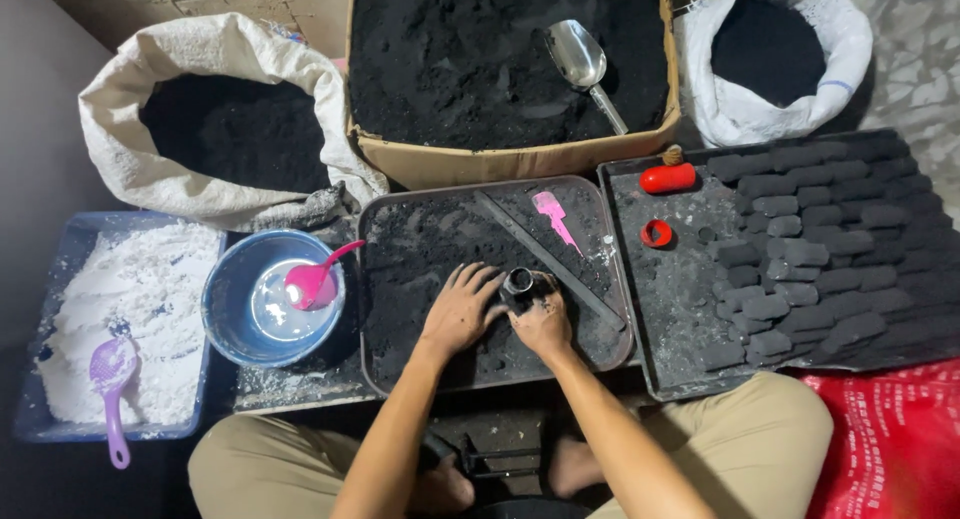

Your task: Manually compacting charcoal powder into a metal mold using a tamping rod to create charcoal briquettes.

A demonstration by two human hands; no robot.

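Observation:
A metal tray [385, 279] of black powder lies in front of me. On it stands a short black tube mould [518, 284]. My left hand [460, 309] rests spread on the powder, fingertips against the tube's left side. My right hand [543, 321] is wrapped around the tube from the right and below. A long dark flat bar [560, 264] and a pink scraper [552, 214] also lie on this tray.
Right: a black board [680, 309] with rows of black briquettes [810, 249], a red cylinder [667, 178] and red ring [656, 233]. Behind: a cardboard box [500, 164] of black powder with a metal scoop [582, 67], two sacks [130, 149]. Left: blue bowl [225, 299], pink spoon [315, 279], white powder tub [120, 319], purple spoon [112, 379].

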